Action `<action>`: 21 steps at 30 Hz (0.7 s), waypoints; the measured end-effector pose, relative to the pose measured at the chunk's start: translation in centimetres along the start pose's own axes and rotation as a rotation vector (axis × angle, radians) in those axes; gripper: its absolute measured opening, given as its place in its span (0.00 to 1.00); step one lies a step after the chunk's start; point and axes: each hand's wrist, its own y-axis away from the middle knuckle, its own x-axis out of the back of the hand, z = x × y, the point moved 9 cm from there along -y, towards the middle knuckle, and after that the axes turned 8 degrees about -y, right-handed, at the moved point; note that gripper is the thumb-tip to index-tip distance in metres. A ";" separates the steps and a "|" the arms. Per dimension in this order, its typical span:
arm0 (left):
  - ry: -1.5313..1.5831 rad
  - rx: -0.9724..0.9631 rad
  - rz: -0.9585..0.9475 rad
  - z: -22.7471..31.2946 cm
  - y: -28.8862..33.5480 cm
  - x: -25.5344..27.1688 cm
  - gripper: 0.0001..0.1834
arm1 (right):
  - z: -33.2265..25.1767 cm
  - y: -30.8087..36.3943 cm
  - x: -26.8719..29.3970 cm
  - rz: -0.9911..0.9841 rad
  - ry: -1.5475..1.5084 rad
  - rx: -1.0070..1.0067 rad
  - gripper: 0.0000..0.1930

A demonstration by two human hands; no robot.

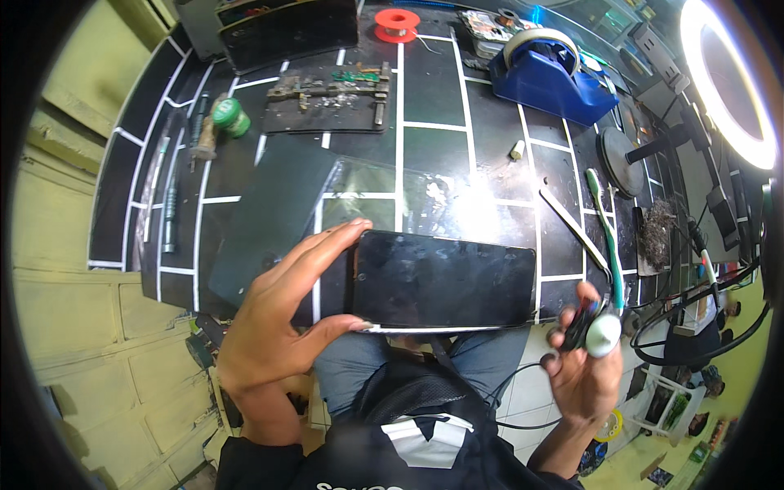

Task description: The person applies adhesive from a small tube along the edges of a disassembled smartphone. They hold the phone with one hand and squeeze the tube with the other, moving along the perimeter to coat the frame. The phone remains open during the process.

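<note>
A black smartphone lies face up, long side across, near the table's front edge. My left hand is closed around its left end, thumb at the near edge and fingers at the far edge. To the right, beyond the front edge, my right hand is closed on a white round-ended object with dark, cable-like parts beside it. What kind of object it is I cannot make out. Just above that hand are a green-and-white toothbrush and white-handled tweezers.
A dark mat and clear film lie behind the phone. Farther back stand a metal board holder, a green-lidded jar, a red spool and a blue tape dispenser. A ring light and black cables crowd the right.
</note>
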 end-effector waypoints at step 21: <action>0.044 -0.058 -0.026 -0.2 0.0 0.0 0.45 | 8.6 4.2 -7.4 -0.518 1.123 0.601 0.31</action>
